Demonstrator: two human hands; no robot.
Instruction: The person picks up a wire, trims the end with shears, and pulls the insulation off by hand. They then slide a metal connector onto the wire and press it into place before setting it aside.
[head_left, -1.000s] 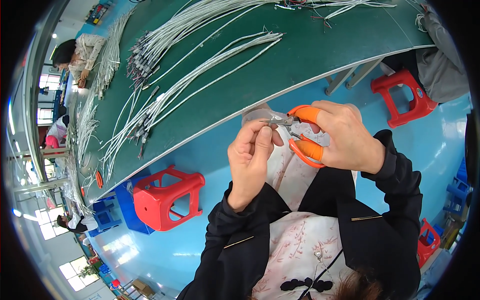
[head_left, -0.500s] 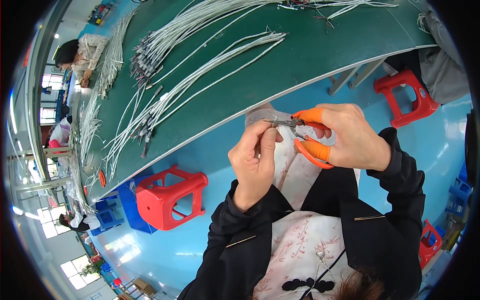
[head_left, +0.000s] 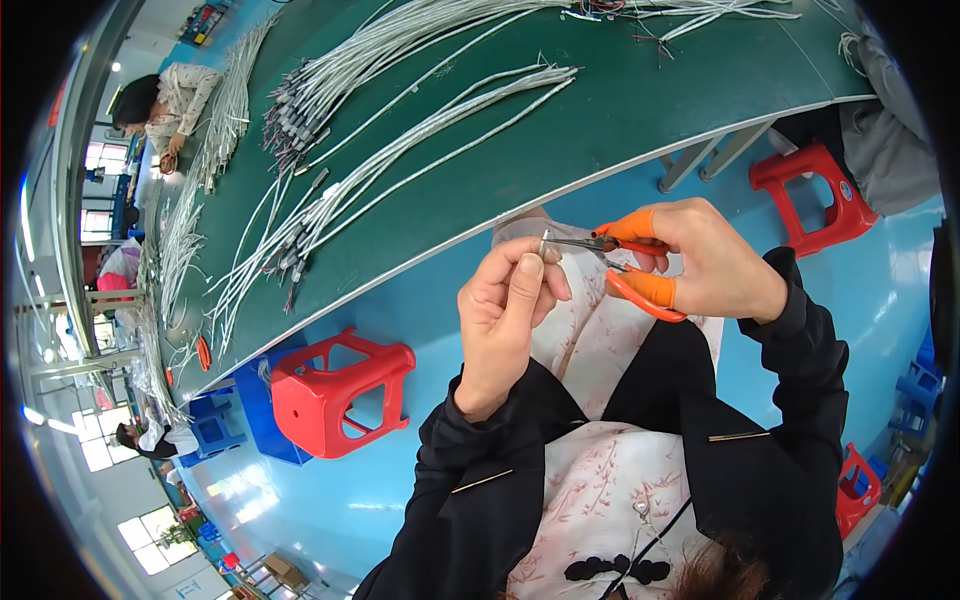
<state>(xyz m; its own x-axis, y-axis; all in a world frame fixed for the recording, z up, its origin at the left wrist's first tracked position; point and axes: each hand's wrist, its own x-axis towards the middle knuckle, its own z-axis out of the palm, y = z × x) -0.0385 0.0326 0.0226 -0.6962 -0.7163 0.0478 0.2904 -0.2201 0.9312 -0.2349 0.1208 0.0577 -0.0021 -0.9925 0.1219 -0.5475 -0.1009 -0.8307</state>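
Note:
My right hand (head_left: 722,262) grips a pair of scissors (head_left: 640,300) with orange handles. Orange covers wrap its thumb and a finger at the loops. The blades are parted, and one dark tip reaches my left fingertips. My left hand (head_left: 508,310) is closed in a pinch, thumb against forefinger. A small whitish piece (head_left: 545,243) sticks up from that pinch, touching or nearly touching the blade tip; it is too small to name. Both hands are held above my lap, just off the edge of the green table (head_left: 480,180).
Bundles of white cables (head_left: 380,160) with grey connectors lie on the table. Orange-handled scissors (head_left: 204,352) lie at its left end. Red stools stand left (head_left: 330,395) and right (head_left: 815,195), with a blue bin (head_left: 262,415) by the left one. A co-worker (head_left: 170,105) sits across the table.
My right hand and the scissors have shifted slightly right. My left thumb and fingers have changed their pinch, and the small whitish piece now shows above the fingertips.

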